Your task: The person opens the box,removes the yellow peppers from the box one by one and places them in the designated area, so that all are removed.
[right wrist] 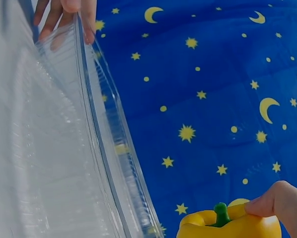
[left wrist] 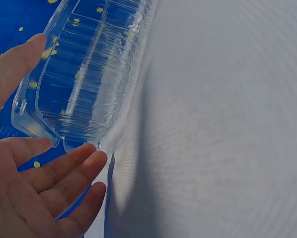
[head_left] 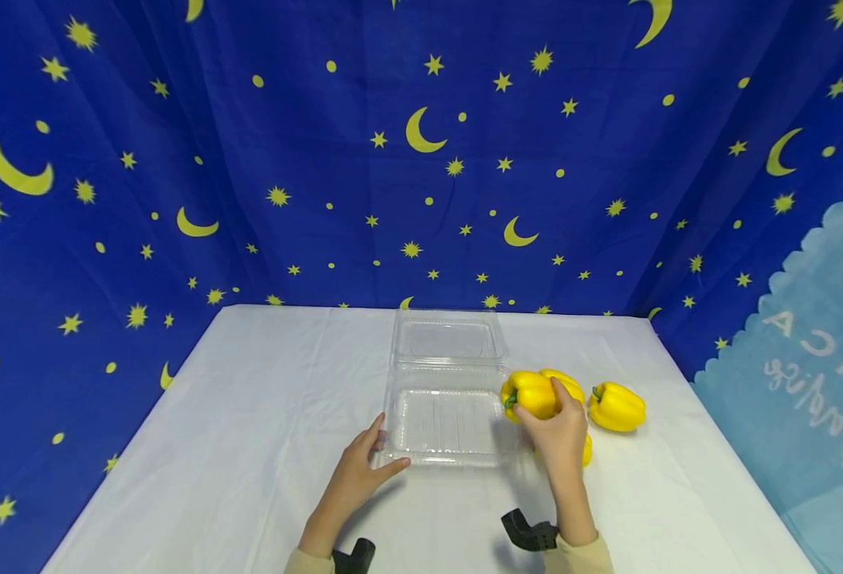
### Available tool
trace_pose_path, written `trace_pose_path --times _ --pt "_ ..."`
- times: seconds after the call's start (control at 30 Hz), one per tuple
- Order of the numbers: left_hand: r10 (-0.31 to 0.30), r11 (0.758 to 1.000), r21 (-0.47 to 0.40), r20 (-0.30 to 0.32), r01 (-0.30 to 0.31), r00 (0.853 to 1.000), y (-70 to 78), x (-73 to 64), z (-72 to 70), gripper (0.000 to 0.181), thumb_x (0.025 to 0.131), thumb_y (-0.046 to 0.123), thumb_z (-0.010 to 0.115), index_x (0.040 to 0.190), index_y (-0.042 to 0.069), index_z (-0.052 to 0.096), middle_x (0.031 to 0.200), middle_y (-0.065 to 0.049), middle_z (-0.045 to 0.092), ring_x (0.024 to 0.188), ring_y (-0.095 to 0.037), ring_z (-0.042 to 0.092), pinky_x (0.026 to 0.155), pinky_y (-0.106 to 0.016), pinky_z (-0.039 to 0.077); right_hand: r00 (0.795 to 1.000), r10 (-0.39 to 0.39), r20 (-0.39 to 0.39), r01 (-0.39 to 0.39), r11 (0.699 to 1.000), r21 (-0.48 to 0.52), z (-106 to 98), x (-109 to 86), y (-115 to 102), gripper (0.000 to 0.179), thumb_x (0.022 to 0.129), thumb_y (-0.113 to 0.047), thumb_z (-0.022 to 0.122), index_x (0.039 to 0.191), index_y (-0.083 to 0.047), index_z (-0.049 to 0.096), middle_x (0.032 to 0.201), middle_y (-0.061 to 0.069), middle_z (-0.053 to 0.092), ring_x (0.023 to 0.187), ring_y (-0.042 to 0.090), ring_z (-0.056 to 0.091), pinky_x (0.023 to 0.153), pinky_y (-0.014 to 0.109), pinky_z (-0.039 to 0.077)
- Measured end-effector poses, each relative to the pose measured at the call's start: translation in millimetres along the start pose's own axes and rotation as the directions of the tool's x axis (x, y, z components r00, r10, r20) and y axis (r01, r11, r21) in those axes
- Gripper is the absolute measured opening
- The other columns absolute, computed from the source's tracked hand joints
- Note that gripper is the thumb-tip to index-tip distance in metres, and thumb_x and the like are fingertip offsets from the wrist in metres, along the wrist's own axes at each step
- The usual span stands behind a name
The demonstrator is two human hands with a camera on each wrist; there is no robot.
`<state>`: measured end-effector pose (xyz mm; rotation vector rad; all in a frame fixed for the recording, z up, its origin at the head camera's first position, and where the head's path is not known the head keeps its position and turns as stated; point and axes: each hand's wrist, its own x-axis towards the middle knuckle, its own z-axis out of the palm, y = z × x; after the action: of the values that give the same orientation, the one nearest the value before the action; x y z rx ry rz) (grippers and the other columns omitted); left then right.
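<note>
A clear plastic clamshell box (head_left: 446, 458) lies with its lid folded back on the white table. My left hand (head_left: 359, 470) is at its front left corner, thumb and fingers spread; in the left wrist view the fingers (left wrist: 81, 163) reach the corner of the box. Just right of the box, my right hand (head_left: 561, 430) grips a yellow bell pepper (head_left: 529, 392) between thumb and fingers, its green stem facing left. The same pepper (right wrist: 228, 229) shows at the bottom of the right wrist view, with the thumb on its top.
Another yellow bell pepper (head_left: 617, 406) lies on the table at the right. A further pepper (head_left: 567, 382) sits behind the held one, and one more (head_left: 588, 450) is mostly hidden by the right hand. A blue curtain (head_left: 335, 159) with stars and moons hangs behind the table.
</note>
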<state>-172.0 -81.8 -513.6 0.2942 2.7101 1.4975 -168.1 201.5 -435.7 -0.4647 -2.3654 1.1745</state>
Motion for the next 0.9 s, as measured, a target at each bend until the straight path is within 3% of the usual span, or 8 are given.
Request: trace_pose_path --times 0.67,0.9 --pt "-0.014 1.0 -0.006 0.003 0.014 1.0 0.3 0.0 0.3 0.09 0.077 0.044 0.075 0.146 0.002 0.035 0.124 -0.016 0.059 0.114 -0.032 0.056 0.104 -0.055 0.04 0.999 0.036 -0.026 -0.035 0.999 0.042 -19.8 5.0 13.2 0.073 0.073 -0.01 0.078 0.134 0.012 0.045 0.135 0.035 0.046 0.123 0.047 0.045 0.104 0.058 0.039" --pt "-0.021 1.0 -0.013 0.006 0.021 1.0 1.4 -0.3 0.1 0.09 0.077 0.043 0.076 0.146 0.002 0.035 0.124 -0.016 0.059 0.114 -0.031 0.056 0.104 -0.055 0.039 0.998 0.052 -0.038 -0.051 0.998 0.025 -24.2 4.0 14.8 0.073 0.073 -0.012 0.077 0.135 0.01 0.045 0.129 0.036 0.048 0.107 0.044 0.05 0.094 0.056 0.045"
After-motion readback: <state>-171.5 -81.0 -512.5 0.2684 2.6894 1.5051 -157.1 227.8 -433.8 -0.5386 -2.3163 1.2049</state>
